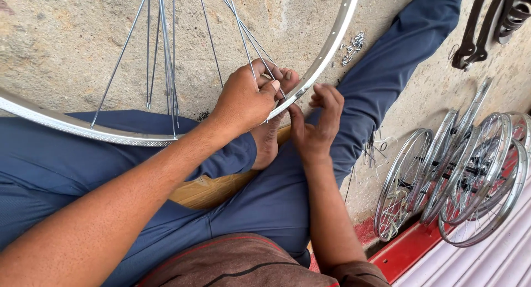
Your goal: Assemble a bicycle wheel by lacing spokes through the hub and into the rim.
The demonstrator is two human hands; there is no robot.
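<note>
A silver bicycle wheel rim (326,49) lies across my lap, with thin metal spokes (166,54) fanning up from it. My left hand (243,101) pinches a spoke between thumb and fingers just inside the rim. My right hand (318,123) sits on the outer side of the rim, with its fingers curled near the rim's edge; whether it holds a small part I cannot tell. I sit cross-legged in blue trousers, my bare foot (268,137) under the rim.
A small pile of metal spoke nipples (353,48) lies on the concrete floor past the rim. Several finished wheels (464,176) lean together at the right by a red step (404,251). Loose spokes (371,148) lie by my knee. Dark metal parts (487,27) rest top right.
</note>
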